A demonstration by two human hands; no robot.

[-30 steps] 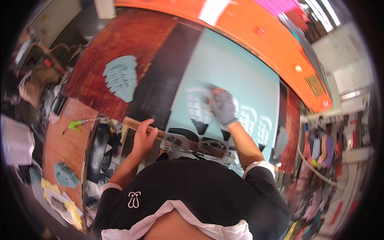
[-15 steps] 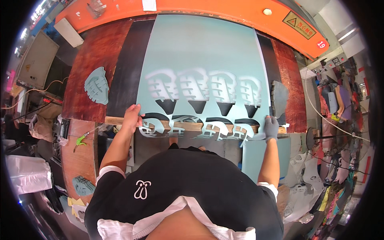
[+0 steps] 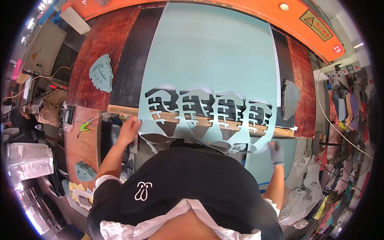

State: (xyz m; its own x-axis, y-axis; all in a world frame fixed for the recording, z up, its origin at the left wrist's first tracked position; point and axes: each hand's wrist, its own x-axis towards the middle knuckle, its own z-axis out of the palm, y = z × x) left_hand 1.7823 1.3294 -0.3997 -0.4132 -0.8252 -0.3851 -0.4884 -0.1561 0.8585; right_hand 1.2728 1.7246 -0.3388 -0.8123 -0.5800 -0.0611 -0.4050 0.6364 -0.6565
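Observation:
A pale blue-green sheet [image 3: 212,52] lies across the dark board and hangs over its front edge toward my body. Along its near part runs a row of cut-out openings [image 3: 228,108], through which the black board and wooden edge show. My left hand [image 3: 130,130] is bare and pinches the sheet's near left edge. At the near right corner my right hand [image 3: 276,153], in a grey glove, grips the sheet's other edge. Part of the sheet's lowest strip droops against my black shirt and looks blurred.
Stacked cut pieces [image 3: 101,73] sit on the red-brown board at left, and more pieces [image 3: 85,171] lie on the lower wooden bench. A grey slab [image 3: 290,99] rests at right. An orange machine beam [image 3: 298,24] spans the back. A green-handled tool [image 3: 85,125] lies at left.
Both hands have drawn the sheet toward my body. Its row of shapes has slid nearer, over the board's front edge, and the openings now show dark board through them.

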